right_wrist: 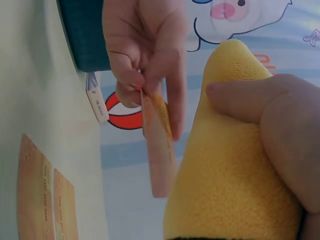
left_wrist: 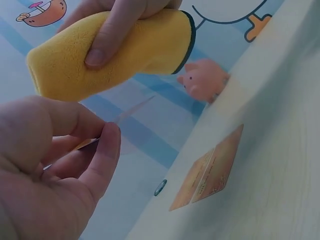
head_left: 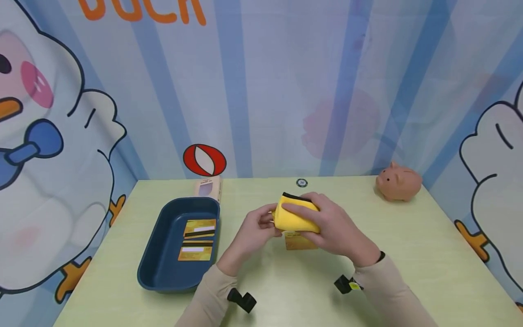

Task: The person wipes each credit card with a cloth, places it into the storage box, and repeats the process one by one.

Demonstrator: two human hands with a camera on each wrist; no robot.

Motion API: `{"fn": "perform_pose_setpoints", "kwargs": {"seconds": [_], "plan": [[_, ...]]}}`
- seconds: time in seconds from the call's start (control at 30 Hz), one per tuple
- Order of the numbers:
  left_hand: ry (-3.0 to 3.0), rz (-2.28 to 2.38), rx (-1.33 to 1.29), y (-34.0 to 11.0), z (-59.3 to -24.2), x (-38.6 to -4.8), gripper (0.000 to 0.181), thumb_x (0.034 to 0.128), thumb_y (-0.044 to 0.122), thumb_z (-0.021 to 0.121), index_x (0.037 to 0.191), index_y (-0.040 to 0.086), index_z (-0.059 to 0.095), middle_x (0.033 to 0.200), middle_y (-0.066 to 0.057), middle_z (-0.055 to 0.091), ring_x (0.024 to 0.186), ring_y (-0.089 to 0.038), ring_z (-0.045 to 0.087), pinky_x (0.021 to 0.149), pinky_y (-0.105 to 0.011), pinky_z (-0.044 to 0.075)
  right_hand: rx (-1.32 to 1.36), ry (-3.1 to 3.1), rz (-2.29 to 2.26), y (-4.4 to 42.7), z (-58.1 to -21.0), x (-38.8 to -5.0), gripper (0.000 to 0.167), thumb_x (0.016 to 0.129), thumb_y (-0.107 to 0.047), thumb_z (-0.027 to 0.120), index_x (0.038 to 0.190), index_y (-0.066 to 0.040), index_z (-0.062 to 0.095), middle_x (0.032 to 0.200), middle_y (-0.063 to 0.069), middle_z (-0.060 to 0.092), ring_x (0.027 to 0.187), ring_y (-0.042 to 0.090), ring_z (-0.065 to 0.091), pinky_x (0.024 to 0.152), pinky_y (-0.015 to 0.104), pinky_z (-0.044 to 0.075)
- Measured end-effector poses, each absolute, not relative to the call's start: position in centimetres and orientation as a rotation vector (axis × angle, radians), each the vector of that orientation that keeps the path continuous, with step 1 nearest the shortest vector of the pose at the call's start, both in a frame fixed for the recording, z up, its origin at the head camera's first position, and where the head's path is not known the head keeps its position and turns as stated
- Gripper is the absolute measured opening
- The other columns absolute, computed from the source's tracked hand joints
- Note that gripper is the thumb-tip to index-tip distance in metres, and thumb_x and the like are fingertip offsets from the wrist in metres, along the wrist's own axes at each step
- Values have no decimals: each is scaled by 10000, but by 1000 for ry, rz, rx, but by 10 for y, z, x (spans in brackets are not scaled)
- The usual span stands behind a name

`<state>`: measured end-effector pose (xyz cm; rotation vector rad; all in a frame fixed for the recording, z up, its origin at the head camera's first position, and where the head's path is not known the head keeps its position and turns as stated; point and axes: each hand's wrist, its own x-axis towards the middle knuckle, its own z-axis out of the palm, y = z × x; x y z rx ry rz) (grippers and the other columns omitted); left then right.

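While the right hand [head_left: 337, 222] grips a soft yellow cloth [head_left: 292, 223] with fingers wrapped round it, the left hand [head_left: 256, 225] pinches a gold card [right_wrist: 159, 160] between thumb and fingers, both raised over the middle of the worktop [head_left: 282, 295]. Held card is blurred and near edge-on; can't tell if it's just one. Left wrist view shows it apart from the cloth, so no contact there. Looks like card wiping, roughly midway. Presumably done: two cards in the blue tray [head_left: 163, 247], which sits near the worktop's left edge; upper tray card [head_left: 199, 228] and lower tray card [head_left: 195, 251], both stripe side up, by the tray's right wall. In work: the pinched card, not yet in the tray. Presumably left: two loose cards [left_wrist: 217, 167] lying side by side on the worktop below the hands, partly hidden in the head view, plain in both wrist views. Seemingly not involved: piggy bank [head_left: 398, 184] at the back right corner, round chip [head_left: 302, 182] near the back edge, small box [head_left: 209, 187] behind the tray, contact unclear.
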<state>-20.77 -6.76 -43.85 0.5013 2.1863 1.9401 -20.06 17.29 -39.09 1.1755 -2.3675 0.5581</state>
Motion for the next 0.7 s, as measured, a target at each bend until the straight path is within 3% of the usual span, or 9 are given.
{"fn": "perform_pose_setpoints", "kwargs": {"seconds": [0.1,0.27,0.53,0.7], "plan": [[2164,1932,532,-68,-436,-207,608,958,-65,657,1533,85,526,1317,-173,717,1125,-320,727,910,-367,624,1212,-2339,553,169,-393,-201,714,871,-195,864,1513,-293,567,1294,175,604,1108,314,625,820,477,598],[2105,1931,604,-69,-433,-206,609,966,-71,667,1537,71,509,1282,-192,726,1118,-294,728,933,-370,618,1248,-2330,531,166,-396,-200,707,870,-159,853,1509,-286,579,1278,168,609,1107,307,624,844,483,591],[2065,1910,668,-72,-430,-205,589,978,-71,662,1526,79,508,1335,-153,686,1086,-256,702,910,-371,625,1248,-2375,526,163,-398,-199,790,804,-418,920,1511,-321,580,1305,138,606,1144,286,615,900,491,579],[2016,1948,673,-71,-428,-203,605,972,-89,662,1529,82,496,1397,-166,624,1118,-275,695,903,-402,631,1241,-2368,523,162,-398,-198,820,788,-412,934,1518,-330,570,1311,130,603,1152,284,613,909,487,576]]}}
